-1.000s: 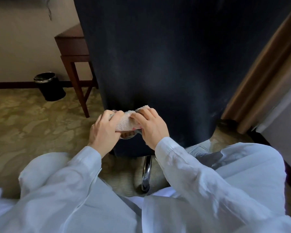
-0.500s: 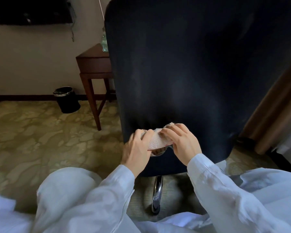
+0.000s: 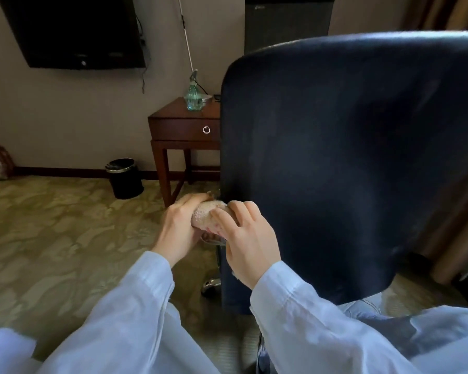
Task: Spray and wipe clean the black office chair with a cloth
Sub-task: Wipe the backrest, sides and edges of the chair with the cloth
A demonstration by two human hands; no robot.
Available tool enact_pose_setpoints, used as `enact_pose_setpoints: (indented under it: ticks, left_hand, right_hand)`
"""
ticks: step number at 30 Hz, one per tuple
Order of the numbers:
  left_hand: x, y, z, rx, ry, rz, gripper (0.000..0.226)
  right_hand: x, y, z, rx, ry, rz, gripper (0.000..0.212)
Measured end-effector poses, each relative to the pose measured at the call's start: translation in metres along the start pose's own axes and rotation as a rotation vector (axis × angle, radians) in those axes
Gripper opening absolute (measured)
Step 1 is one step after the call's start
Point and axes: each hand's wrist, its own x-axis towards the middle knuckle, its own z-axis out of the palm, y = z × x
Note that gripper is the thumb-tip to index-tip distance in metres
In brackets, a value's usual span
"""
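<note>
I have both hands on the cloth (image 3: 208, 215), low at the left edge of the chair (image 3: 335, 171) back. My left hand (image 3: 177, 230) holds it from the left, fingers curled over its top; my right hand (image 3: 250, 245) holds it from the right, fingers bent and spread across its near face. Between them the cloth is bunched into a pale, nubbly wad, with a pinkish mark along its lower edge. It sits right against the edge of the backrest; whether it presses the black cover or the metal part (image 3: 211, 240) that glints just under it, I cannot tell.

The chair fills the right half of my view, its back turned towards me, dark and slightly shiny, upright. Down by the floor a chrome leg (image 3: 212, 284) of its base shows to the left of the back.

Behind the chair, to the left, stands a brown wooden counter (image 3: 179, 125) with one drawer and a ring pull. A clear greenish spray bottle (image 3: 193, 99) stands on its top, well apart from my hands. A thin white pole (image 3: 186, 39) leans on the wall above the spray bottle. A black bin (image 3: 124, 178) with a silver rim sits on the patterned carpet (image 3: 52, 238) left of the counter, near the wall. A dark TV (image 3: 73, 31) hangs on the wall at upper left
</note>
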Motion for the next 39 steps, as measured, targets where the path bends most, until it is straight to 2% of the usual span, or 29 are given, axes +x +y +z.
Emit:
enact_pose_setpoints:
  ticks: [7, 13, 19, 27, 30, 32, 34, 39]
  left_hand:
    - [-0.003, 0.009, 0.016, -0.251, 0.017, 0.032, 0.052]
    - [-0.015, 0.054, 0.030, -0.358, -0.022, 0.108, 0.044]
    - [-0.013, 0.097, 0.058, -0.342, -0.103, 0.248, 0.037]
    - [-0.003, 0.154, 0.110, -0.407, -0.166, 0.298, 0.041]
    - [0.004, 0.173, 0.128, -0.420, -0.174, 0.336, 0.039]
    - [0.010, 0.185, 0.138, -0.401, -0.198, 0.356, 0.038]
    - [0.019, 0.197, 0.149, -0.387, -0.209, 0.371, 0.035]
    - [0.045, 0.225, 0.172, -0.374, -0.193, 0.410, 0.035]
  right_hand:
    - [-0.018, 0.025, -0.022, -0.069, -0.004, -0.048, 0.061]
    - [-0.044, 0.047, -0.052, -0.102, 0.044, -0.026, 0.052]
    - [-0.081, 0.075, -0.085, -0.161, 0.150, 0.054, 0.030]
    - [-0.114, 0.117, -0.120, -0.245, 0.149, 0.186, 0.040]
    - [-0.124, 0.137, -0.130, -0.279, 0.139, 0.227, 0.033]
    - [-0.130, 0.150, -0.138, -0.318, 0.125, 0.249, 0.037]
    - [-0.130, 0.163, -0.146, -0.357, 0.126, 0.248, 0.043]
    - [-0.111, 0.190, -0.165, -0.400, 0.186, 0.247, 0.041]
